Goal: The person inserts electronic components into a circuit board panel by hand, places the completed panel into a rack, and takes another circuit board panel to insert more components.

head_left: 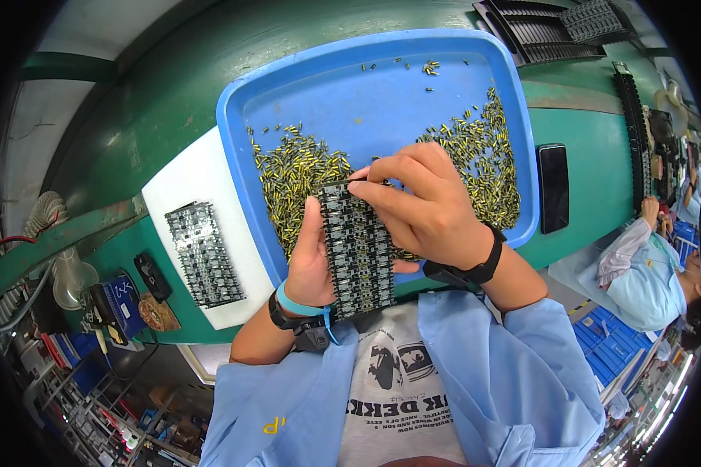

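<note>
My left hand (308, 261) holds a black circuit board panel (358, 253) upright against my chest, thumb along its left edge. My right hand (424, 206) rests over the panel's top right, its fingertips pinched at the upper edge; a small part between them is too small to make out. Behind the hands lies a blue tray (382, 93) with several small yellow-and-black components (292, 175) spread in two heaps. A blue strap and a black band circle my left wrist; a black band circles my right wrist.
A second circuit board panel (202, 253) lies on a white sheet (210, 187) left of the tray. A black phone (554, 187) lies right of the tray. Black component trays (549, 31) sit at the far right. Another person (646, 272) in light blue works at right.
</note>
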Demonstrator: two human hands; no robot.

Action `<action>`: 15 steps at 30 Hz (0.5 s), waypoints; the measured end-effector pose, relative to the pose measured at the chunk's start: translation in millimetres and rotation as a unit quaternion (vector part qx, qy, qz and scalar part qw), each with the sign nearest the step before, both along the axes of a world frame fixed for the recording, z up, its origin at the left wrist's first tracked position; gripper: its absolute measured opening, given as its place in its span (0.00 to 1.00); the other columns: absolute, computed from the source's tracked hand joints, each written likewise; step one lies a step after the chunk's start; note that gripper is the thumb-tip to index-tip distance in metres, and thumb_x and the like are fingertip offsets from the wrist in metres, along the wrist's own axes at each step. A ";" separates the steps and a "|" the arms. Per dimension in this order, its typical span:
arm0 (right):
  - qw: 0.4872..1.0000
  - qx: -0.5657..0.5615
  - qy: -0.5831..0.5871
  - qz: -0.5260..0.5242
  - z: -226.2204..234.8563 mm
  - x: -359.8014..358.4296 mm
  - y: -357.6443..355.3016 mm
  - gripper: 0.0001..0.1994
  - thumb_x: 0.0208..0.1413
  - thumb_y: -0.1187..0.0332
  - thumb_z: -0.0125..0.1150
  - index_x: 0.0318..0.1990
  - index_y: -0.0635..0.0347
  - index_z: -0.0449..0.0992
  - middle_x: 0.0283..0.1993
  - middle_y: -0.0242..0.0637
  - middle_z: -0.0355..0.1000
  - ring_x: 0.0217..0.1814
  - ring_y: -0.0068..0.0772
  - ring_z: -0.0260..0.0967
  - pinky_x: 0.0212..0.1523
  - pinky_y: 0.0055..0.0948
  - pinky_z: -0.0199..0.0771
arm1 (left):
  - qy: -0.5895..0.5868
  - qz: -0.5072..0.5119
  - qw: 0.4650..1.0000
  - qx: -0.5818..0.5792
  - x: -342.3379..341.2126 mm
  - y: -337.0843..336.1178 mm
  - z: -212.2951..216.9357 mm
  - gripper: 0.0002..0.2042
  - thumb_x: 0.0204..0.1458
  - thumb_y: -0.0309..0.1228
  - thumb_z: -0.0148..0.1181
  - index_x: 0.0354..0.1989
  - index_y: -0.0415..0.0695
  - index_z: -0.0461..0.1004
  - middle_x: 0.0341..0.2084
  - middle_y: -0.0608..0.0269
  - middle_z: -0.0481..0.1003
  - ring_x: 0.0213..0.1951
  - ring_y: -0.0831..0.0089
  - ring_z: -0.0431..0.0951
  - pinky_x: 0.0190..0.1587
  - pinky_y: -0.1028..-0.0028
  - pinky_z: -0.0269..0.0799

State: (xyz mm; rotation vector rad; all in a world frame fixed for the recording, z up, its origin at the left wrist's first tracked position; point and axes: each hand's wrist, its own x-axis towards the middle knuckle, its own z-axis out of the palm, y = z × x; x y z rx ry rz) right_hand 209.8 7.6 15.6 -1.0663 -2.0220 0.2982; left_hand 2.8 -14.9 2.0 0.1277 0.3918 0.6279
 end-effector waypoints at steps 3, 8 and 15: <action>1.000 -0.008 -0.003 0.005 5.6 1.4 0.0 0.20 0.46 0.80 0.69 0.49 0.56 0.86 0.48 0.34 0.79 0.44 0.40 0.73 0.45 0.38 0.71 | -0.020 0.013 1.000 -0.014 0.4 0.9 2.2 0.40 0.72 0.68 0.27 0.83 0.55 0.47 0.73 0.50 0.66 0.69 0.47 0.74 0.65 0.31 0.76; 0.999 -0.040 0.018 0.017 7.8 3.6 0.9 0.20 0.48 0.79 0.67 0.50 0.55 0.86 0.49 0.34 0.79 0.44 0.41 0.72 0.47 0.39 0.72 | -0.047 0.030 0.998 -0.017 0.6 2.8 1.9 0.40 0.71 0.69 0.27 0.84 0.58 0.45 0.74 0.49 0.64 0.68 0.45 0.74 0.63 0.27 0.75; 0.962 -0.248 0.104 -0.038 -9.6 9.5 -0.6 0.12 0.52 0.76 0.68 0.45 0.58 0.81 0.45 0.38 0.75 0.44 0.46 0.73 0.47 0.43 0.72 | -0.159 0.083 0.984 0.010 2.9 1.1 -12.4 0.39 0.71 0.68 0.29 0.84 0.62 0.44 0.71 0.46 0.65 0.61 0.47 0.75 0.60 0.21 0.72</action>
